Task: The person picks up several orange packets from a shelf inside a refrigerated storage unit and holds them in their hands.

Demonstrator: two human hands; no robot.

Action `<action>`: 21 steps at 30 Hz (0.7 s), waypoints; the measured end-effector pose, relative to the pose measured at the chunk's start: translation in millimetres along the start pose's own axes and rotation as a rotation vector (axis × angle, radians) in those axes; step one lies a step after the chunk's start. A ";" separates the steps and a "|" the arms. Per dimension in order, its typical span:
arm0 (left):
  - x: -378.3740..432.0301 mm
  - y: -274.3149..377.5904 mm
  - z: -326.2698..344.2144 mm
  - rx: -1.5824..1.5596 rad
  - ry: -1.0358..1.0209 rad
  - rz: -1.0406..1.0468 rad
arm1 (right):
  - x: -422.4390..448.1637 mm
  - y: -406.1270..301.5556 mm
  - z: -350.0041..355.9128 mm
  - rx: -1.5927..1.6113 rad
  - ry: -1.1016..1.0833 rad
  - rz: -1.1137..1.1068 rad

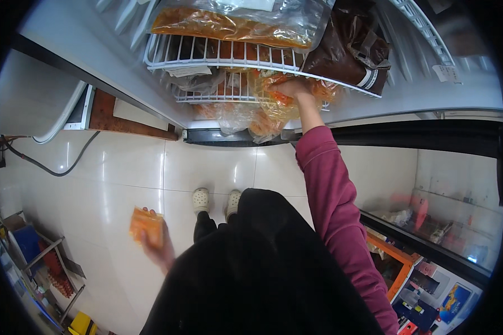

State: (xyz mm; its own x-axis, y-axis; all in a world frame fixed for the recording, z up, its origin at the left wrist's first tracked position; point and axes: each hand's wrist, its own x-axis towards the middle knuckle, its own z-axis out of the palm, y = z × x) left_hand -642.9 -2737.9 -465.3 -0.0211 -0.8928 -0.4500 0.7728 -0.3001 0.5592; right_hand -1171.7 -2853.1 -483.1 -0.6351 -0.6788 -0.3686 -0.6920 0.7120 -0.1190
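My left hand [156, 246], low at the left over the floor, holds a small orange packet [146, 228] in clear plastic wrap. My right hand [292, 87] reaches into an upright refrigerator, beneath the upper white wire shelf [230, 60]. It touches a thin, yellowish plastic bag [278, 106] with orange contents. The bag and shelf partly hide its fingers, so its grip is unclear. Above it, a clear bag of orange-brown liquid [230, 27] and a dark brown bag [339, 54] lie on the shelf. Tied plastic bags [266, 125] bulge out below.
The glass refrigerator door [452, 188] stands open on the right. A dark cable [67, 171] curves over the tiled floor [109, 209] at left, near a wooden stand [130, 127]. A metal rack [46, 255] with goods is at lower left, an orange-framed unit [398, 276] at lower right.
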 end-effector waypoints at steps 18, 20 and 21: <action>1.6 -1.0 14.0 0.039 -0.030 -0.021 | -12.3 -3.8 4.3 0.367 0.101 0.124; 2.4 -1.6 20.0 0.031 -0.060 -0.031 | -3.8 -0.1 10.9 0.830 -0.007 0.175; 3.2 -1.8 23.1 0.020 -0.063 -0.051 | -2.9 3.0 11.5 1.092 -0.055 0.197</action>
State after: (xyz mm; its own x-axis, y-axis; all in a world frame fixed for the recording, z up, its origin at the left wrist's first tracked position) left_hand -659.0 -2747.9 -451.6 -0.1006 -0.8952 -0.4342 0.7570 -0.3520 0.5505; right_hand -1167.9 -2847.0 -493.0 -0.6660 -0.5469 -0.5074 0.1109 0.6000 -0.7923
